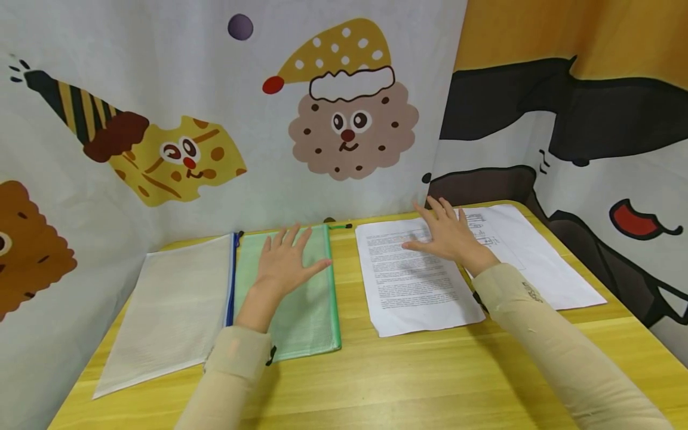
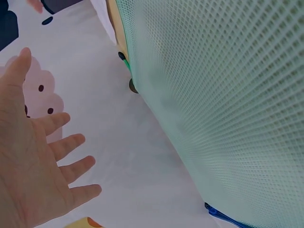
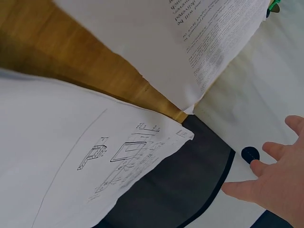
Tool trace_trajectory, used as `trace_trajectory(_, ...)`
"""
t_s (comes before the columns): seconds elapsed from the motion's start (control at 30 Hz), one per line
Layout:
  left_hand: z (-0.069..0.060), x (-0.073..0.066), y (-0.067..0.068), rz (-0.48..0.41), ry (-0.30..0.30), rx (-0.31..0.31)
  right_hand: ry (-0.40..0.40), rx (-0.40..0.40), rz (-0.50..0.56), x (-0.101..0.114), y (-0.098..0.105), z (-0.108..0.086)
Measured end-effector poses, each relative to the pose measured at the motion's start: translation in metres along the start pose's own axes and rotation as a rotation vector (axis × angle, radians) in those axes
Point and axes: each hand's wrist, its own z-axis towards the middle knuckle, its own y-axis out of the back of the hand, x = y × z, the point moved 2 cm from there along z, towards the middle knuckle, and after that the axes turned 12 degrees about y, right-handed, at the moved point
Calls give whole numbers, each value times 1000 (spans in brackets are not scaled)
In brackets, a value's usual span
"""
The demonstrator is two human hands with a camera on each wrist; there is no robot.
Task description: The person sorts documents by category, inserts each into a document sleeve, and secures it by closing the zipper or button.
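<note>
My left hand [image 1: 285, 263] hovers with spread fingers over a green mesh zipper pouch [image 1: 309, 316]; in the left wrist view that pouch [image 2: 228, 95] fills the right side, apart from the hand [image 2: 38, 156]. Left of it lies a white zipper pouch [image 1: 177, 304] with a blue zipper edge. My right hand [image 1: 448, 233], fingers also spread, is above a printed text sheet [image 1: 414, 286] and beside a sheet with line drawings [image 1: 537, 263]. In the right wrist view both the text sheet [image 3: 156, 57] and the drawing sheet [image 3: 57, 137] show. Neither hand holds anything.
The pouches and papers lie on a yellow wood-grain table [image 1: 376, 382]. A curtain [image 1: 269, 161] with cartoon prints hangs right behind the table's back edge and along its sides. A strip of table separates the green pouch from the text sheet.
</note>
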Motion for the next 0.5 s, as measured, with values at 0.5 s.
trace_trajectory(0.5,-6,-4,3,-34,-13,7,-7,34,4,-4,-3,-5)
